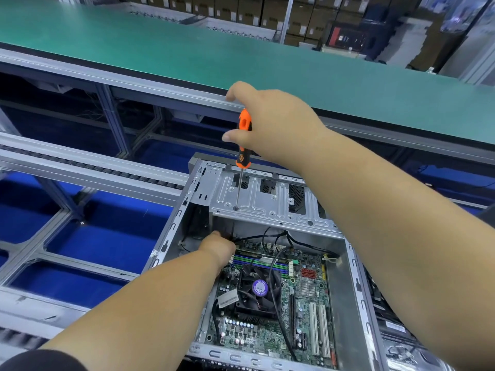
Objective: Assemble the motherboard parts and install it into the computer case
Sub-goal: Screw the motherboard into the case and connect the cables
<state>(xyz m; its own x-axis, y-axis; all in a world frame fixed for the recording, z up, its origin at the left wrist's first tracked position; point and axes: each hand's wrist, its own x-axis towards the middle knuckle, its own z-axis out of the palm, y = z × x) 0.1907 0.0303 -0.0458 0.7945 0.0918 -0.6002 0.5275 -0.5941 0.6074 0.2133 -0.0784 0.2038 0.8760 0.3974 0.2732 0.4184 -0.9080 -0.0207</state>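
We see the motherboard (pixel 270 303) lying flat in the open grey computer case (pixel 345 290), a green board with a black CPU fan (pixel 258 289) near its middle, white slots on the right, and green and blue memory slots up top. Its long axis runs from us away toward the drive cage (pixel 262 195). The fan's purple round label carries writing too small to read, and so does the white tag on a cable beside it. Our right hand (pixel 270 124) is clamped round the orange-and-black screwdriver (pixel 243 145), which stands nearly upright, tip down in a hole of the cage. Our left hand (pixel 218 246) reaches into the case at the board's far-left corner; its fingers are hidden, so we cannot tell that grip. Behind stretches the green counter (pixel 187 49).
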